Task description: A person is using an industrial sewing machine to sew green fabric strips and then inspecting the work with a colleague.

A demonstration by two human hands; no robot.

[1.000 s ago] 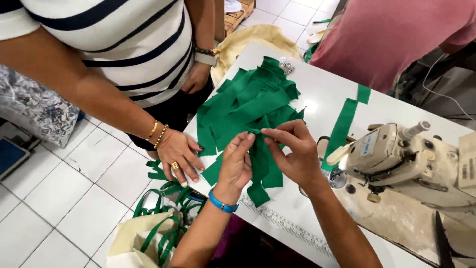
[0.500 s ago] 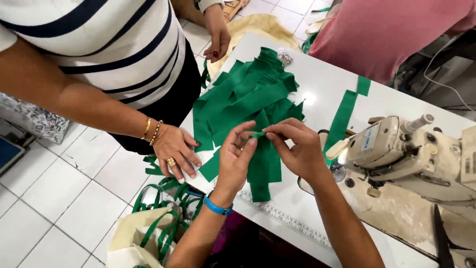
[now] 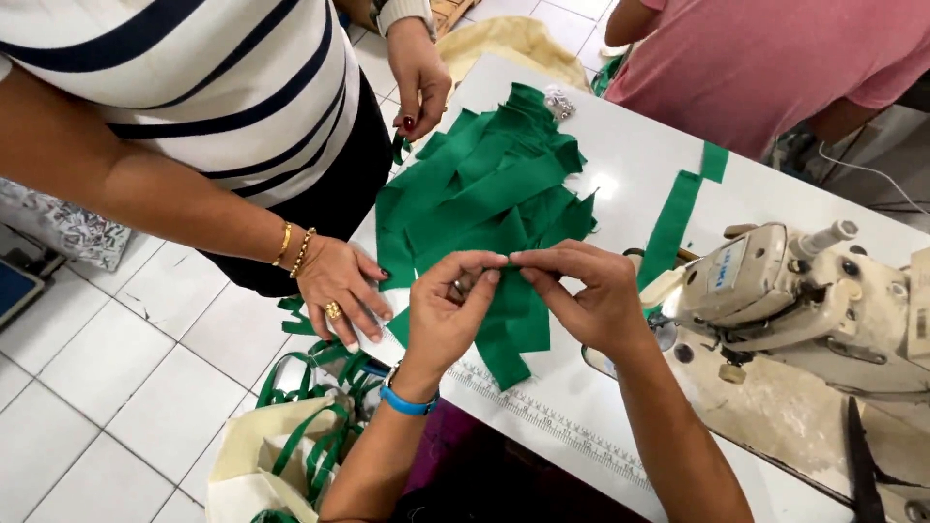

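The white table [image 3: 620, 407] carries everything here, with a cream sewing machine [image 3: 804, 300] standing at its right end and a loose heap of green fabric strips [image 3: 484, 194] spread across its middle toward the far edge. One long green strip [image 3: 678, 218] lies apart from the heap, between it and the machine. Beside the table's left edge stands a person in a striped top, one hand [image 3: 341, 289] with bracelets and a ring resting at that edge, the other hand [image 3: 421, 77] touching the heap's far left side; a person in pink stands beyond the far edge. On the floor by the near left corner sits a cream bag [image 3: 266, 465] full of green loops. Over the near side of the heap, the left hand [image 3: 448, 315] and the right hand [image 3: 591, 295] meet fingertip to fingertip, each with thumb and forefinger pressed together in a pinching grip on a narrow green piece [image 3: 496, 260] held between them, just above the strips. To do this well, it seems best to keep both pinches close together and the piece taut, so only one layer is caught, and to hold it clear of the heap below.
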